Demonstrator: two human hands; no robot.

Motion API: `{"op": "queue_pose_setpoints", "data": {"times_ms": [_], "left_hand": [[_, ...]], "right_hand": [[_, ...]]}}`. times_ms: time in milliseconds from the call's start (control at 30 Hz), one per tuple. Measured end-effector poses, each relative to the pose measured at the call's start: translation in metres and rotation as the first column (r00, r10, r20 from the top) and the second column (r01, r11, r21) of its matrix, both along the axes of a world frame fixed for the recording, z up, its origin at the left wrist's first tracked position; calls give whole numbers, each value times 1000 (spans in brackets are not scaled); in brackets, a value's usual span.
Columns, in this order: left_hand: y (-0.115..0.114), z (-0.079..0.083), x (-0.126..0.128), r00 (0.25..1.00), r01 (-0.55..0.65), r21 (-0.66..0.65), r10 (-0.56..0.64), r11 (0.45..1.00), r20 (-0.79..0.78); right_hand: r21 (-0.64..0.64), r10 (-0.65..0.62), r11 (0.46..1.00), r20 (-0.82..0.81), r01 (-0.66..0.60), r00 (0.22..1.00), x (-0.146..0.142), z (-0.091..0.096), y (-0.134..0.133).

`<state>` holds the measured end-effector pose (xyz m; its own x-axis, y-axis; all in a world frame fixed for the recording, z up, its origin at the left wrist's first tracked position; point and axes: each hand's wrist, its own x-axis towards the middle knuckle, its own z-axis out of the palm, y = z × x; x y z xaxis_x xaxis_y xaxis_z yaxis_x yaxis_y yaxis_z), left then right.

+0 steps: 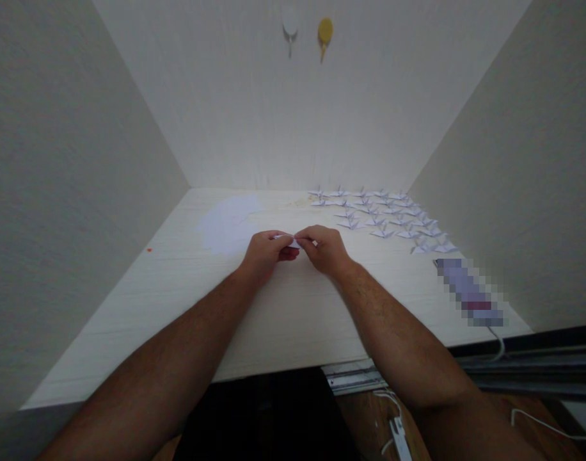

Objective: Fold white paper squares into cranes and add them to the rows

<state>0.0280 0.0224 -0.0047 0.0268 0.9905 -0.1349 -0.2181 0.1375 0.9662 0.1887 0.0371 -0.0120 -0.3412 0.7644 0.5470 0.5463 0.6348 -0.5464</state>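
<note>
A small folded piece of white paper [292,242] is pinched between my two hands above the middle of the table. My left hand [269,251] grips its left side, with the thumb on top and fingers curled beneath. At the right end, the thumb and forefinger of my right hand [323,247] press together on the paper. Much of the piece is covered by my fingers, so its exact shape cannot be made out. Behind and to the right stand several rows of folded white paper cranes [379,210]. Left of my hands lies a spread of white paper sheets [228,224].
The white table [283,320] meets walls at the back and both sides. A blurred-out flat device [468,291] with a white cable [501,346] lies at the right edge. Two hooks, one white [290,24] and one yellow [325,31], hang on the back wall. A small orange bit [150,250] is at the left.
</note>
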Motion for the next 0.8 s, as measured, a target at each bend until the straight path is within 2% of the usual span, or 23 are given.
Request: {"op": "queue_pose_setpoints", "data": {"times_ms": [167, 300, 433, 567, 800], "left_hand": [[1, -2, -2, 999, 30, 5, -30, 1000, 41], [1, 0, -1, 1000, -17, 47, 17, 999, 6], [0, 2, -1, 995, -28, 143, 40, 989, -88], [1, 0, -4, 984, -12, 186, 45, 983, -172], [0, 1, -4, 974, -7, 195, 51, 981, -222]], "right_hand": [[-32, 14, 999, -101, -17, 995, -1, 0, -2], [-189, -40, 982, -285, -15, 958, -5, 5, -3], [-323, -102, 946, -388, -31, 916, -6, 6, 0], [-357, -93, 932, -389, -57, 917, -4, 5, 3], [-367, -106, 930, -363, -37, 926, -3, 6, 3]]}}
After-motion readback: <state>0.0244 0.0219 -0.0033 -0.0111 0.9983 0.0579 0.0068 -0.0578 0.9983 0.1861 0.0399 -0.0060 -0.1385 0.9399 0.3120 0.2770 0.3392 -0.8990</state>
